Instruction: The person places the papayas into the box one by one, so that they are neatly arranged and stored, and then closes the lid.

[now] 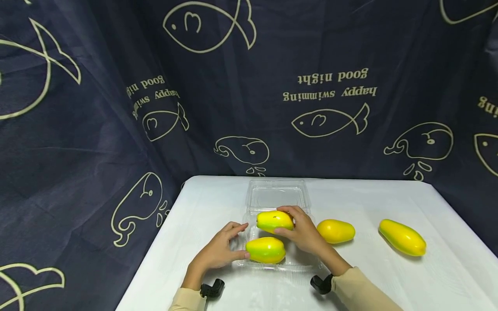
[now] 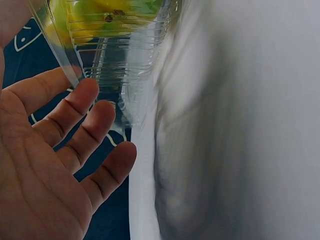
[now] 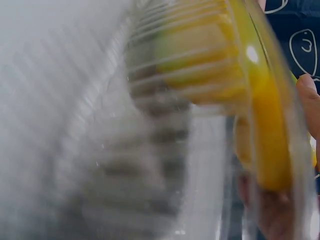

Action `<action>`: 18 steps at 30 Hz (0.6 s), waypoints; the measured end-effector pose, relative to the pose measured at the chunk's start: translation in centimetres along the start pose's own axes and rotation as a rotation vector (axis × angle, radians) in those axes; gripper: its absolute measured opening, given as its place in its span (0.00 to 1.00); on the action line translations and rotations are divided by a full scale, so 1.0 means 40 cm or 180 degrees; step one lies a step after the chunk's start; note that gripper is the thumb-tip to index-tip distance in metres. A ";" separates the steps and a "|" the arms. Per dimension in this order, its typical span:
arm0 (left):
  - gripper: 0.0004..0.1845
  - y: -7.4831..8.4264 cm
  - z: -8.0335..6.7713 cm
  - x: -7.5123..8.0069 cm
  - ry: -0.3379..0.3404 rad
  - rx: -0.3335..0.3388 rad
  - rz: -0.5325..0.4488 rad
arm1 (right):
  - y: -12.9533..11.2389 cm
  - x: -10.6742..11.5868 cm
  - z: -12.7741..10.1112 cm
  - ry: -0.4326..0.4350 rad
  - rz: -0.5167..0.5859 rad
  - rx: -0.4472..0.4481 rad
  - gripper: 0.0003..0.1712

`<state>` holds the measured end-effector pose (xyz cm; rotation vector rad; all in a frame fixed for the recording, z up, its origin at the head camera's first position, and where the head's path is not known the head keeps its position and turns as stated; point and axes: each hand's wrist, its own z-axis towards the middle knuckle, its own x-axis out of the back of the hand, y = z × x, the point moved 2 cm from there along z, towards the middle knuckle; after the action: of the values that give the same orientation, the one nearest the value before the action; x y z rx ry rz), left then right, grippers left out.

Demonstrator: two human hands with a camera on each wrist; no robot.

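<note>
Backdrop cloth (image 1: pixel 97 129) reads "good night", "happy swimming"; right hand (image 1: pixel 303 231) grips mango (image 1: pixel 274 220); left hand (image 1: pixel 218 250), fingers straight, touches container (image 1: pixel 276 194).

The open clamshell container (image 1: pixel 277 195) sits at the table's (image 1: pixel 389 285) centre. Two mangoes lie in its tray: the rear mango (image 1: pixel 274 220) behind the front mango (image 1: pixel 266 250). Two further mangoes (image 1: pixel 336 231) (image 1: pixel 402 237) lie on the table to its right.

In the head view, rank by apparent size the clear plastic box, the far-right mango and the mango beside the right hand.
1. Clear plastic box, lid open: plainly largest.
2. Far-right mango.
3. Mango beside the right hand: slightly smaller in view, though the difference is small, so this order is unsure.
</note>
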<state>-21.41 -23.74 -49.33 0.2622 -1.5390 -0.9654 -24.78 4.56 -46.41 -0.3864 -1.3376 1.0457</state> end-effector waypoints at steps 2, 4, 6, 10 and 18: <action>0.48 0.000 -0.001 0.001 -0.0006 -0.0010 0.0002 | -0.003 -0.008 0.002 -0.0016 0.0004 -0.0036 0.37; 0.48 0.000 -0.002 0.002 -0.0010 -0.0003 -0.0018 | -0.004 -0.016 0.004 -0.0032 0.0010 -0.0064 0.37; 0.48 0.000 -0.003 0.001 -0.0018 -0.0001 -0.0032 | -0.006 -0.022 0.004 -0.0029 -0.0026 -0.0083 0.37; 0.47 0.004 -0.004 0.002 -0.0012 0.0007 -0.0019 | -0.008 -0.032 0.005 0.0043 -0.0067 -0.0079 0.37; 0.48 0.007 -0.003 0.003 -0.0004 -0.0027 -0.0007 | -0.010 -0.057 0.010 -0.0008 -0.0060 -0.0096 0.36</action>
<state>-21.23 -23.68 -49.06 0.2574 -1.5357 -0.9735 -24.72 2.44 -47.37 -0.3944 -1.3580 1.0115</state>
